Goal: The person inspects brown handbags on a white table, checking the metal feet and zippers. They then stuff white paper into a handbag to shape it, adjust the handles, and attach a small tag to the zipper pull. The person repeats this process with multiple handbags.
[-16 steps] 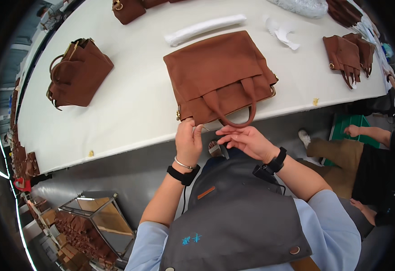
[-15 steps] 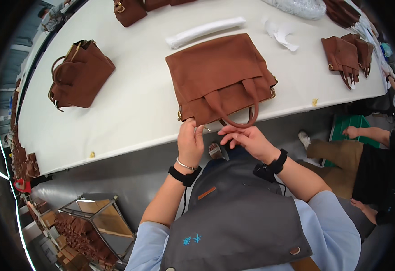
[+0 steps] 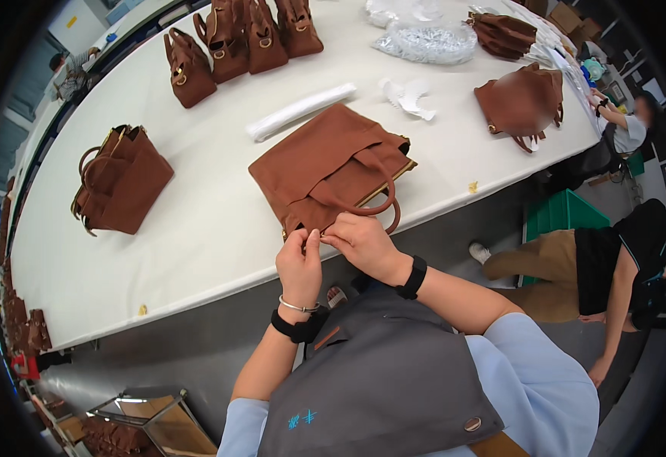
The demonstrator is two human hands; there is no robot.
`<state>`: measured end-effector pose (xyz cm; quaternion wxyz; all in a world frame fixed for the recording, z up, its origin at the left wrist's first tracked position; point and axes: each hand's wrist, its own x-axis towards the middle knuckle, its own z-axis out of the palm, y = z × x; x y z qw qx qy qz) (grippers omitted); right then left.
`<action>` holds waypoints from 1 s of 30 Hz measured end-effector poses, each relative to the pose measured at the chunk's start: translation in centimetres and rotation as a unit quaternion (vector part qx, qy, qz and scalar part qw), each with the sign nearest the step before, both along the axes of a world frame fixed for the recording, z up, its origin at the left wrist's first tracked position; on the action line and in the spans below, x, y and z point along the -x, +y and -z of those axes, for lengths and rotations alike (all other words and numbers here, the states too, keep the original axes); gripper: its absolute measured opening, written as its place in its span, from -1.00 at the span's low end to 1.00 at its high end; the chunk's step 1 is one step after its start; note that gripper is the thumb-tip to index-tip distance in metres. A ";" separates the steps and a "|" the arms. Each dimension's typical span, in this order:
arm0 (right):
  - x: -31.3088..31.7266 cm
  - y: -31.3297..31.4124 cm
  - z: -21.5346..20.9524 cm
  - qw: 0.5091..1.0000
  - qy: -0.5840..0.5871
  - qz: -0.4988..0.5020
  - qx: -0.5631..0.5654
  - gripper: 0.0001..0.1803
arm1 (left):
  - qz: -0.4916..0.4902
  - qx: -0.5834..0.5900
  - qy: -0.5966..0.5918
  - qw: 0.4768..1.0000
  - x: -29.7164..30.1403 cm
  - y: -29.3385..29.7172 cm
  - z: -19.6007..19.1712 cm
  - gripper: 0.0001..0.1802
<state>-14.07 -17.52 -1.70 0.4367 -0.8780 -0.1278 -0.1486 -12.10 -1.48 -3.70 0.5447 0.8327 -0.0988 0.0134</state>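
Observation:
A brown handbag [image 3: 321, 164] lies on its side on the white table, its two looped handles [image 3: 382, 194] toward the near edge and gold-coloured trim along its opening. My left hand [image 3: 299, 266] is closed in a pinch at the bag's near left corner. Beside it, my right hand [image 3: 367, 247] is pinched too, its fingertips almost meeting the left thumb. Between the fingertips something small glints; the fingers hide what it is.
Another brown handbag [image 3: 124, 179] rests to the left. Several more bags [image 3: 261, 42] stand at the back. Beyond my bag lie a white wrapped roll [image 3: 301, 112], torn white paper [image 3: 407, 99] and a clear plastic bundle [image 3: 428, 42]. A person [image 3: 607, 266] stands near a green bin [image 3: 565, 217] at right.
My right hand, apart with loose fingers before, has come in to the left hand and closed beside it at the bag's corner. The view has shifted, showing more of the table's far side.

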 end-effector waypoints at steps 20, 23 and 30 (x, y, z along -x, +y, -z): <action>0.4 -15.3 3.0 0.970 -0.005 0.226 0.093 -0.90 | -0.053 0.300 0.222 0.926 -0.6 3.3 2.0 -0.81; 3.2 -11.9 4.8 0.987 -0.054 -0.007 0.154 -0.84 | -0.001 0.530 0.312 0.788 -0.7 2.7 2.1 -0.78; -0.8 -6.9 11.3 0.970 0.044 -0.078 0.228 -0.52 | -0.014 0.710 0.381 0.593 -1.8 0.2 7.2 -0.50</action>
